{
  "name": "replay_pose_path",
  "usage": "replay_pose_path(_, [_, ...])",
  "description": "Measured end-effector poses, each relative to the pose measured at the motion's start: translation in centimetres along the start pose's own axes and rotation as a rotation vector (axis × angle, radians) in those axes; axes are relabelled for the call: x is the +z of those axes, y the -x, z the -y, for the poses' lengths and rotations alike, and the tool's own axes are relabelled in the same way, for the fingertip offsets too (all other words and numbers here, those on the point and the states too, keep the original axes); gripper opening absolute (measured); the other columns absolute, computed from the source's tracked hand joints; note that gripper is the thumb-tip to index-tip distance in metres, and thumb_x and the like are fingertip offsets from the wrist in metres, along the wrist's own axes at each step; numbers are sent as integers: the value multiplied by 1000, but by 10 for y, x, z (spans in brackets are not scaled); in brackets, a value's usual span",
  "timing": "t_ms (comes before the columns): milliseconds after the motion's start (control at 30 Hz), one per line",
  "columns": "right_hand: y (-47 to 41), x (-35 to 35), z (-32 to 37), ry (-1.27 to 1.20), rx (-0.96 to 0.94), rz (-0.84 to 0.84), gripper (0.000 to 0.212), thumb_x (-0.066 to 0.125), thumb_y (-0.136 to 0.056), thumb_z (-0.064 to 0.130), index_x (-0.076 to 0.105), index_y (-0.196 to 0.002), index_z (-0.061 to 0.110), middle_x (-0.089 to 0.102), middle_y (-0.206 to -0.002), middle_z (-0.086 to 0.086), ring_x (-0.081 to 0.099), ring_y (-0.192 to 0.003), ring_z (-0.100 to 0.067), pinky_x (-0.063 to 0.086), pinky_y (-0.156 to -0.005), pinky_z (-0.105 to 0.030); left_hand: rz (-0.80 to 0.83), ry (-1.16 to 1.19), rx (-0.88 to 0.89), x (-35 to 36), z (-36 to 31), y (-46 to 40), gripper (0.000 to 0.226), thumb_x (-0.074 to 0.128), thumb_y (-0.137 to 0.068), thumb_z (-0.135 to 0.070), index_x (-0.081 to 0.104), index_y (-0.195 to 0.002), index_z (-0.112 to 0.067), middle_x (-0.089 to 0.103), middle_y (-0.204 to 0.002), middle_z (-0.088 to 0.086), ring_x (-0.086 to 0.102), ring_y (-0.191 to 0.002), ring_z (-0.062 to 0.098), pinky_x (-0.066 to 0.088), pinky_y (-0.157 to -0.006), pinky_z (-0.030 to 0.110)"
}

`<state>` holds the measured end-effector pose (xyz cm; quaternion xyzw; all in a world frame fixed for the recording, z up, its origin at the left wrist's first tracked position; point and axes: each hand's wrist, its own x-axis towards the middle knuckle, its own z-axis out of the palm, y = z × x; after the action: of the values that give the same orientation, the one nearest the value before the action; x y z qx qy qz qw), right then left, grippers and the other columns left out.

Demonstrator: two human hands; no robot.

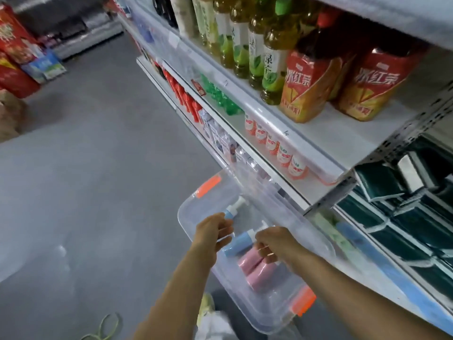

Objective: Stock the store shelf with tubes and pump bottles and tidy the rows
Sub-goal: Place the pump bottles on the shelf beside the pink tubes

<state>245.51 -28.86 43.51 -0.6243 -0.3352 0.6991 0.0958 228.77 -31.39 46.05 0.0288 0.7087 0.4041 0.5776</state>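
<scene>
A clear plastic bin point(268, 323) with orange latches sits on the floor against the shelf unit. Inside lie two blue pump bottles and two pink ones point(255, 267). My left hand point(212, 233) reaches into the bin and grips the farther blue pump bottle point(232, 209), whose white pump sticks out past my fingers. My right hand point(275, 245) has its fingers curled at the neck of the nearer blue pump bottle point(237, 246), just above the pink ones. On the low shelf beside the bin, blurred pale green and blue tubes point(343, 231) lie in a row.
The shelf unit point(326, 165) runs along the right, with tea bottles on top and small white-and-red bottles below. Dark green packs point(402, 192) fill the bay at far right. Grey floor stretches left; red sacks point(14, 57) stand at the far left.
</scene>
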Motion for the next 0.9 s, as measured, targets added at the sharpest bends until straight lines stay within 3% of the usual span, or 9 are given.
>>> replay_pose_path(167, [-56, 23, -10, -185, 142, -152, 7, 52, -74, -2, 55, -68, 2, 50, -53, -14, 45, -41, -21, 32, -48, -26, 49, -180, -51, -2, -13, -66, 11, 54, -92, -8, 63, -88, -14, 63, -78, 7, 57, -71, 21, 47, -67, 29])
replay_pose_path(233, [-79, 38, -19, -317, 208, -197, 15, 52, -85, -3, 52, -71, 3, 50, -61, -16, 48, -46, -22, 40, -46, -26, 89, -302, -56, -5, -13, -98, 16, 55, -91, -5, 62, -82, -17, 59, -77, 7, 53, -71, 20, 44, -66, 29])
replay_pose_path(300, [-104, 62, -34, -446, 265, -261, 4, 60, -86, 6, 57, -83, 5, 55, -68, -13, 54, -55, -22, 54, -60, -35, 140, -435, -34, -7, -9, -134, 18, 55, -90, -3, 64, -82, -17, 53, -78, 6, 47, -71, 19, 38, -64, 27])
replay_pose_path(367, [-132, 83, -53, -486, 321, -343, 12, 64, -79, 13, 58, -88, 7, 55, -71, -12, 54, -58, -22, 49, -70, -38, 172, -535, 1, -5, -4, -168, 19, 60, -88, -3, 65, -106, -9, 53, -90, 7, 47, -82, 19, 35, -68, 27])
replay_pose_path(433, [-152, 98, -66, -403, 339, -428, 11, 60, -85, 7, 59, -95, 1, 53, -77, -14, 53, -66, -24, 42, -66, -31, 193, -635, -1, -2, 6, -194, 61, 72, -73, -10, 52, -130, -9, 54, -112, 9, 54, -100, 22, 40, -79, 28])
replay_pose_path(500, [-170, 107, -75, -237, 343, -489, 35, 58, -91, 6, 51, -121, -11, 57, -100, -19, 54, -87, -24, 43, -67, -22, 180, -790, 20, 0, 20, -217, 87, 68, -58, -20, 40, -139, -9, 50, -132, 11, 55, -117, 30, 46, -96, 35])
replay_pose_path(633, [-197, 122, -86, -58, 296, -601, 74, 57, -91, 11, 14, -146, -13, 34, -147, -26, 39, -134, -35, 32, -109, -33, 119, -1199, 100, 8, 45, -252, 65, 67, -80, -14, 36, -137, -9, 43, -137, 15, 41, -131, 32, 35, -108, 35])
replay_pose_path(767, [-216, 136, -90, -41, 288, -794, 73, 64, -87, 18, 24, -143, -8, 34, -145, -24, 33, -136, -36, 27, -111, -38, 150, -1373, 125, 14, 51, -264, 61, 67, -81, -19, 36, -133, -9, 41, -134, 14, 39, -129, 32, 35, -105, 37])
replay_pose_path(900, [-227, 140, -90, -67, 209, -796, 68, 72, -82, 29, 34, -131, 1, 43, -133, -19, 38, -129, -35, 28, -105, -35, 187, -1416, 165, 13, 55, -269, 68, 72, -76, -24, 39, -133, -9, 43, -133, 12, 42, -127, 33, 39, -105, 40])
